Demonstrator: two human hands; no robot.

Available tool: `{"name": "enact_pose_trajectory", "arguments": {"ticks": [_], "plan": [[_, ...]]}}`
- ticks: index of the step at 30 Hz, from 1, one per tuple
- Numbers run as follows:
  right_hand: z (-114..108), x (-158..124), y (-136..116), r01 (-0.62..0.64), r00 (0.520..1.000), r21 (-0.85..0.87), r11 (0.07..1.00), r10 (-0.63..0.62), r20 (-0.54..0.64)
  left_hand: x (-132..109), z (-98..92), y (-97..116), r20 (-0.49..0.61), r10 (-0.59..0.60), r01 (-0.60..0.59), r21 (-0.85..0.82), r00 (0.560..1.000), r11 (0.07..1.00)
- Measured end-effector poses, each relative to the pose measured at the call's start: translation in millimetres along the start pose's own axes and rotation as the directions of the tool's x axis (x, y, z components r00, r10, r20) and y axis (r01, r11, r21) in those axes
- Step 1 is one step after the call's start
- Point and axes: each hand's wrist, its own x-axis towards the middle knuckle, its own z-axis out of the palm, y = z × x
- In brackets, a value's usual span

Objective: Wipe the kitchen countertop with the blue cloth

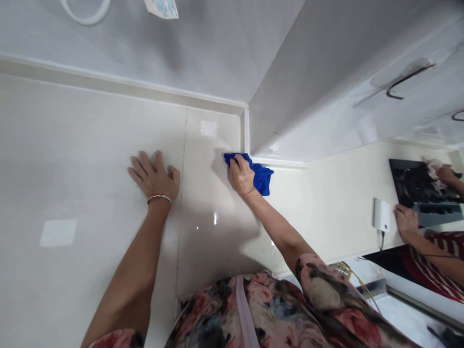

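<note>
My right hand (241,175) is closed around a blue cloth (262,178), pressing it to the white countertop (213,198) close to the wall corner. Part of the cloth hangs out past the right side of the hand, and its far edge pokes out beyond the fingers. Flat on the counter to the left lies my left hand (156,180), fingers spread and holding nothing. A thin bracelet (159,197) circles that wrist. Between the two hands a dark seam crosses the counter.
A raised ledge (123,88) runs along the wall, with a projecting wall corner at right. Farther right, another person's hand (406,221) rests by a white plugged-in device (382,215); their other hand holds a pale cloth (435,172) over a black stove (409,179). Hooks (409,79) hang above.
</note>
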Motion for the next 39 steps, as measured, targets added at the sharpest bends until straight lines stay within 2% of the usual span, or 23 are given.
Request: {"name": "enact_pose_trajectory", "arguments": {"ticks": [3, 6, 9, 12, 19, 22, 26, 29, 31, 34, 39], "plan": [[9, 9, -14, 0.016, 0.999, -0.042, 0.999, -0.014, 0.047, 0, 0.9, -1, -0.013, 0.008, -0.008, -0.001, 1.0, 1.0], [-3, 11, -14, 0.085, 0.996, -0.04, 0.996, -0.084, 0.033, 0, 1.1, -2, -0.023, 0.008, -0.008, -0.001, 1.0, 1.0], [-22, 11, -6, 0.123, 0.989, -0.018, 0.992, -0.124, -0.08, 1, 0.9, -2, -0.031, 0.001, -0.001, 0.001, 1.0, 1.0], [-30, 14, 2, 0.073, 0.978, -0.045, 0.996, -0.08, -0.193, 3, 1.0, -3, -0.02, 0.001, -0.001, -0.003, 1.0, 1.0], [-25, 6, 14, 0.028, 0.998, -0.079, 0.997, -0.032, -0.054, 4, 1.2, -6, -0.031, 0.01, -0.009, 0.048, 0.999, 0.999], [-32, -8, 35, 0.015, 0.998, -0.074, 0.997, -0.019, -0.054, 4, 1.5, -8, -0.039, 0.005, -0.003, 0.049, 0.999, 0.999], [-51, -25, 89, -0.091, 0.992, -0.056, 0.994, 0.085, -0.096, 5, 2.3, -8, -0.04, 0.003, -0.001, 0.051, 0.999, 0.999], [-69, -33, 128, -0.187, 0.971, -0.042, 0.981, 0.179, -0.156, 5, 2.9, -8, -0.036, -0.004, 0.006, 0.041, 0.999, 0.999], [-77, -34, 140, -0.248, 0.947, -0.021, 0.968, 0.238, -0.214, 5, 3.2, -8, -0.02, -0.011, 0.011, 0.035, 1.0, 0.999], [-77, -31, 130, -0.289, 0.915, 0.019, 0.957, 0.283, -0.288, 5, 3.0, -6, -0.011, -0.007, 0.008, 0.032, 1.0, 0.999], [-47, -19, 75, -0.257, 0.927, 0.027, 0.966, 0.254, -0.277, 4, 3.1, -7, -0.006, 0.002, -0.002, 0.016, 1.0, 1.0]]}}
